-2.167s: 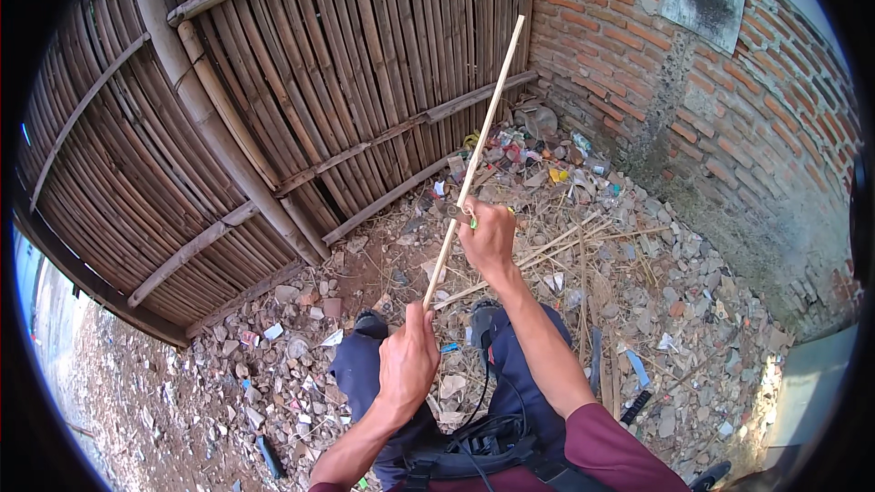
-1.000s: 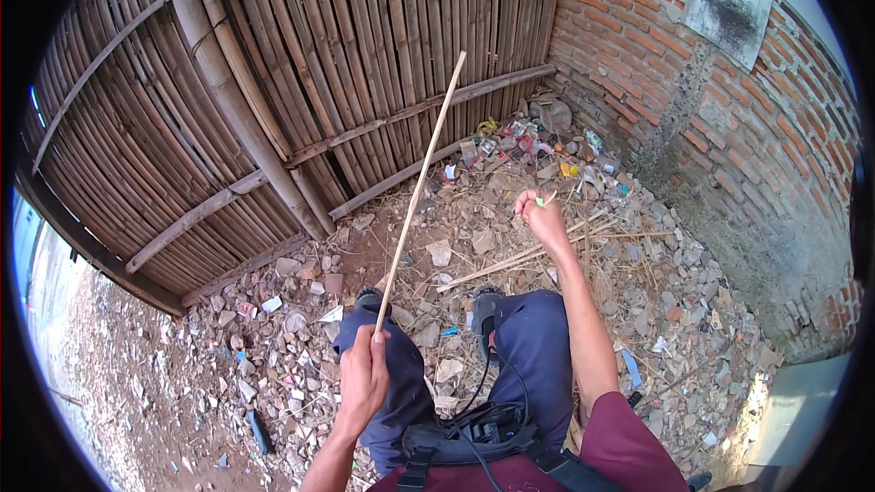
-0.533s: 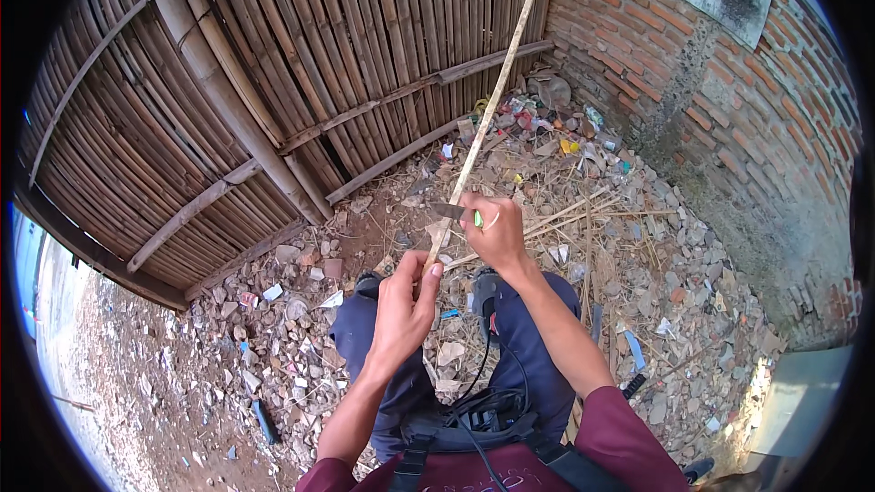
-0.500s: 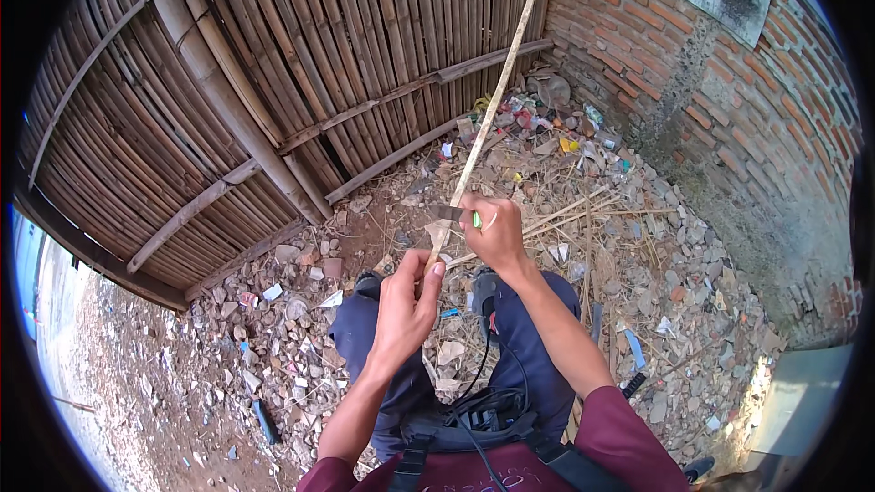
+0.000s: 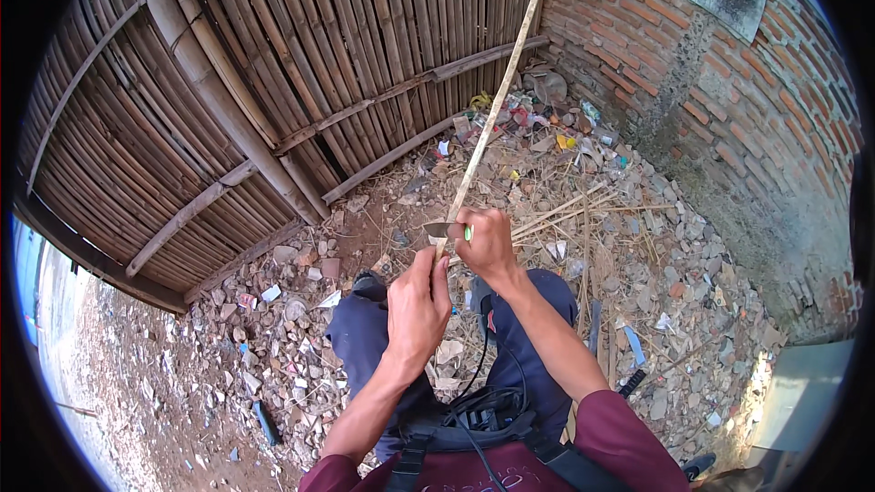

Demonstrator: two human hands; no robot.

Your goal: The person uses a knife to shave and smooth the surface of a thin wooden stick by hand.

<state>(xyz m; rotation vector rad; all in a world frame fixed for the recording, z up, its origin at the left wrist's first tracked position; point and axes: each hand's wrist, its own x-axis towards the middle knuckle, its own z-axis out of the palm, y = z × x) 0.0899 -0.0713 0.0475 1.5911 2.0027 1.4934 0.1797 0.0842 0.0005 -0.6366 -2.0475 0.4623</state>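
A long, pale bamboo strip slants up and away from me, its far end in front of the corner where fence and wall meet. My left hand is closed around its near end, with the thumb lying along it. In my right hand is a knife with a short dark blade and a bit of green handle showing. The blade lies across the strip, just above my left fingertips, and the two hands are close together. Most of the knife's handle is hidden by my fingers.
A bamboo fence stands ahead and left, a brick wall to the right. Rubble and litter cover the ground. Thin bamboo pieces lie right of my hands. A dark blue object rests at lower left.
My right hand has slid the knife down the strip toward my left hand. The left hand has shifted slightly right, and the strip's far end has moved a little right.
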